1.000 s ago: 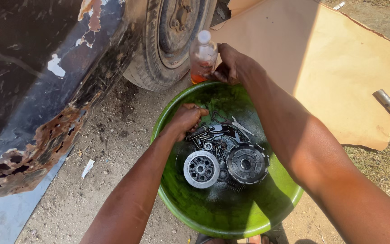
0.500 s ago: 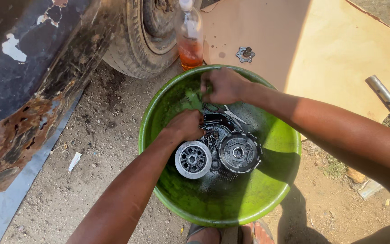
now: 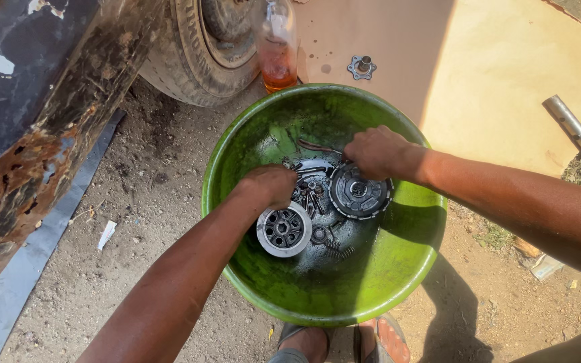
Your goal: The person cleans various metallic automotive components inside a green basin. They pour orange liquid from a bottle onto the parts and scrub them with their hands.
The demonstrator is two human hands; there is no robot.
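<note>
Glossy green plastic basin (image 3: 398,282); greasy metal hub (image 3: 284,230); rusted bodywork (image 3: 15,181)

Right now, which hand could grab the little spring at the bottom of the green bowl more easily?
Probably the left hand. It rests at the light grey hub, close beside the spring in the green bowl. The right hand sits farther up, on the dark round disc.

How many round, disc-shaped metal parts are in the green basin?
2: a pale hub under the left hand, a dark disc at the right hand. Others may be hidden.
</note>
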